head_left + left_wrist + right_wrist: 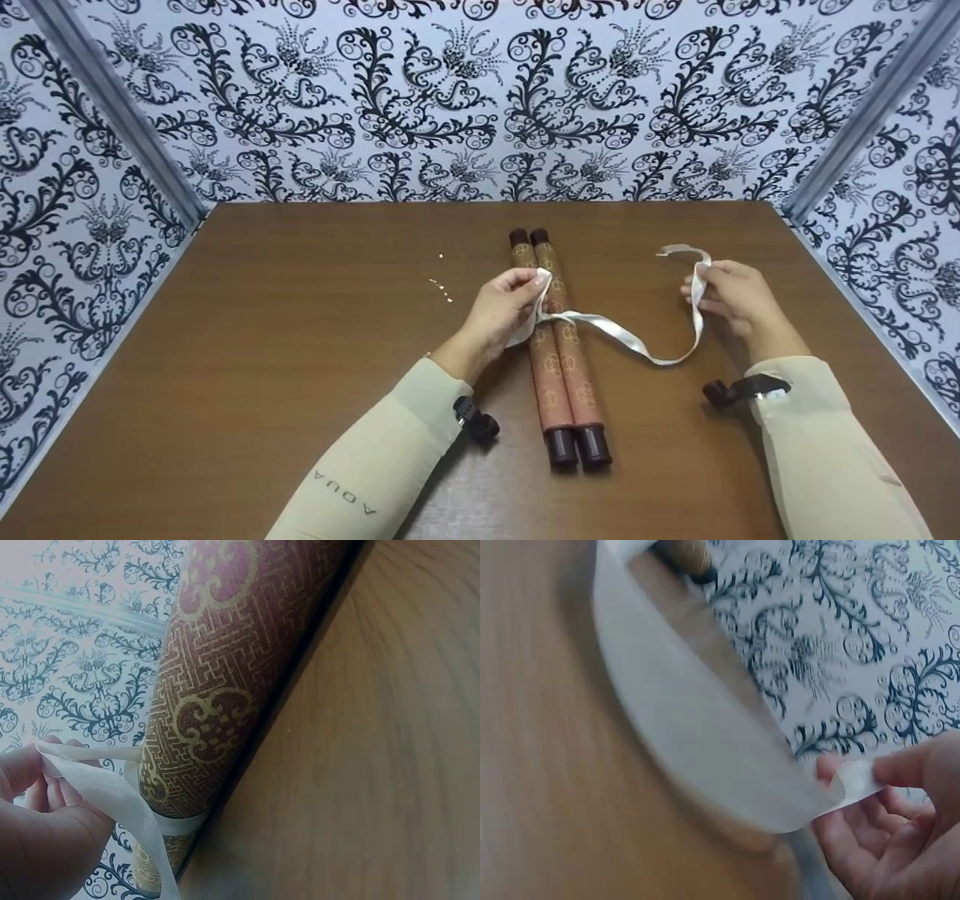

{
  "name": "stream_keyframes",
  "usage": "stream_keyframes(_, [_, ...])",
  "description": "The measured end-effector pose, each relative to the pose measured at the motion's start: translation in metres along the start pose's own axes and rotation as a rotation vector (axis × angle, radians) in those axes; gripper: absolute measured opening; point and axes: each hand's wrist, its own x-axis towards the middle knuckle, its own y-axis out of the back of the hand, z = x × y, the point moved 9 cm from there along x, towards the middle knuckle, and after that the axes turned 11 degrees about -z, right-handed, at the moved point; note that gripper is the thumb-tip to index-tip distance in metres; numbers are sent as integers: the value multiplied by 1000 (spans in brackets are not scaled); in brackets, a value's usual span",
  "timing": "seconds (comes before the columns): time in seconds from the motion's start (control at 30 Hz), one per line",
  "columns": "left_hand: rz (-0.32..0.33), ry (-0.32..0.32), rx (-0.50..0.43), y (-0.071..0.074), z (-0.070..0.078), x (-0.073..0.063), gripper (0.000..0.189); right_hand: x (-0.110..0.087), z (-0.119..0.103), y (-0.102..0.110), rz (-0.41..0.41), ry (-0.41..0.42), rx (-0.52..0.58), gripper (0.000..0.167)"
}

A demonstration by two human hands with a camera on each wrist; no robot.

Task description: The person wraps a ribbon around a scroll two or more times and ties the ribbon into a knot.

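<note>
A scroll rolled from both ends into two side-by-side rolls (553, 360) lies lengthwise on the table, in reddish-gold patterned brocade with dark end knobs. White ribbon (615, 330) passes around its middle; the left wrist view shows the band on the brocade (202, 697). Just over the rolls, my left hand (499, 307) pinches one part of the ribbon between thumb and fingertips, and a tail hangs below it. Out to the right, my right hand (739, 300) pinches the other length, which sags in a curve between scroll and fingers. Its free end (679, 248) extends beyond the fingertips.
The brown wooden table (300, 315) is bounded by walls with black scroll-patterned paper (465, 97) at the back and both sides. Several small white specks (442, 289) are on the tabletop left of the scroll. Each wrist carries a black camera (476, 420).
</note>
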Motion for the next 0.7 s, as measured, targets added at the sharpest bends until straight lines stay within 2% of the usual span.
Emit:
stream_keyframes(0.07, [-4, -10, -10, -1, 1, 0, 6, 2, -3, -11, -32, 9, 226, 12])
stream_keyframes(0.17, [2, -13, 6, 0, 1, 0, 5, 9, -12, -32, -74, 34, 430, 19])
stream_keyframes(0.3, [6, -1, 39, 0, 0, -1, 7, 25, -26, -59, -84, 59, 520, 21])
stream_keyframes(0.4, [10, 0, 64, -1, -1, -1, 11, 39, -39, -80, -70, 88, 509, 15])
stream_keyframes(0.47, [13, -3, 74, -1, -2, 0, 13, 49, -47, -94, -41, 118, 455, 10])
stream_keyframes(0.57, [16, -6, 70, 0, -2, 0, 13, 60, -59, -118, 8, 156, 276, 4])
stream_keyframes(0.63, [15, -10, 65, 0, -1, 1, 13, 64, -66, -140, -8, 160, 48, 12])
stream_keyframes(0.7, [7, -11, 61, -1, -1, 0, 12, 66, -72, -170, -115, 172, -286, 23])
